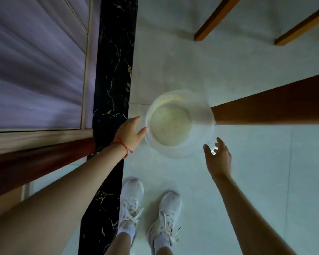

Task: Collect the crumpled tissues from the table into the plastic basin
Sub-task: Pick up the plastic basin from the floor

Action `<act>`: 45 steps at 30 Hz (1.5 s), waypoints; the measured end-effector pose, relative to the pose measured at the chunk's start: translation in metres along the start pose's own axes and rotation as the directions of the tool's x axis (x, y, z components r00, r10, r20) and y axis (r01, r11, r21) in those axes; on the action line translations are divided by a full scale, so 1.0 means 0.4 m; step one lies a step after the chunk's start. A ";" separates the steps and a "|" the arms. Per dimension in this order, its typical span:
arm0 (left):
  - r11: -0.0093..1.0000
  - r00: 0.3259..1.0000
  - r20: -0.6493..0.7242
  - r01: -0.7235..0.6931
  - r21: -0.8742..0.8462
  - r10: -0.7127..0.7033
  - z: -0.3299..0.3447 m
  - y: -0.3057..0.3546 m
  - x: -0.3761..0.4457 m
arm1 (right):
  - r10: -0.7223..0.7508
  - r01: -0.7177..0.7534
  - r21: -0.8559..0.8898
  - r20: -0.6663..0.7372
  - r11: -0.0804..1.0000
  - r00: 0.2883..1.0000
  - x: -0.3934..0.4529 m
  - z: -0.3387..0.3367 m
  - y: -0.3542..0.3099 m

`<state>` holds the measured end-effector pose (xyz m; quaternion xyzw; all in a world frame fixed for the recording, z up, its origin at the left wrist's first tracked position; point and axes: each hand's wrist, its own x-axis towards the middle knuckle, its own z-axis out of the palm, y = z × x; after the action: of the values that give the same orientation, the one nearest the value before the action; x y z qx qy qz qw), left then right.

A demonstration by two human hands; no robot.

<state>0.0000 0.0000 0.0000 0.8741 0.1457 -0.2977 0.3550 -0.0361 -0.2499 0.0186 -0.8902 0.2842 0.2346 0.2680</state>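
Basin (180, 124) of clear, faintly yellowish plastic sits upright on the pale tiled floor (247, 172), mouth facing up; being round, it has no long axis, and motion blur softens its rim. A dark wooden leg (271, 105) meets its right side, and a black marble strip (112, 70) runs just left of it. Open floor lies in front of it, toward the white shoes (149, 214). The left hand (130, 132), fingers spread, touches the basin's left rim; the right hand (218, 157) hovers open near its lower right, holding nothing.
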 end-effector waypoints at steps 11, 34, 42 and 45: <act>0.983 0.994 -0.063 0.074 -0.167 -0.085 0.050 -0.014 0.071 | 0.069 -0.059 0.161 -0.060 0.985 0.996 0.052 0.049 0.008; 0.808 0.979 -0.195 -0.068 -0.585 -0.059 -0.396 0.222 -0.571 | -0.172 0.199 0.301 -0.112 0.933 0.979 -0.461 -0.490 -0.247; 0.780 0.950 -0.311 -0.216 -0.587 0.029 -0.620 0.358 -0.759 | -0.258 0.287 0.352 -0.129 0.891 0.958 -0.654 -0.682 -0.372; 0.800 0.939 -0.342 -0.233 -0.553 0.038 -0.687 0.391 -0.825 | -0.274 0.314 0.373 -0.158 0.873 0.949 -0.720 -0.736 -0.409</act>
<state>-0.0699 0.0698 0.4463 0.7663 0.2210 -0.0690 0.5994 -0.0646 -0.2065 0.4585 -0.8614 0.1996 0.0843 0.4594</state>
